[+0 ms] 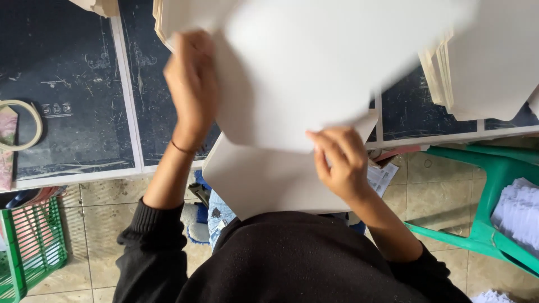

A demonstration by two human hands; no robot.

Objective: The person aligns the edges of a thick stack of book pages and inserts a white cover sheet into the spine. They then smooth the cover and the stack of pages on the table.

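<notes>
Much of what I see is blurred: the large white sheet [314, 67] I am lifting smears across the upper middle of the view and runs off the top edge, hiding most of the dark worktable [73, 84] beneath it. My left hand [191, 84] presses against that sheet's left edge with its back toward me; the fingertips are tucked behind the paper, so I cannot tell how firmly they close. My right hand [342, 163] sits at the sheet's lower edge, fingers curled and pinching it, thumb on the near face. Just below the sheet, a second white sheet [264, 179] lies over my lap, partly covered by the right hand. Right of the sheet, a stack of cream paper [488, 67] is cut off by the frame, with a green plastic chair [494, 168] below it.
</notes>
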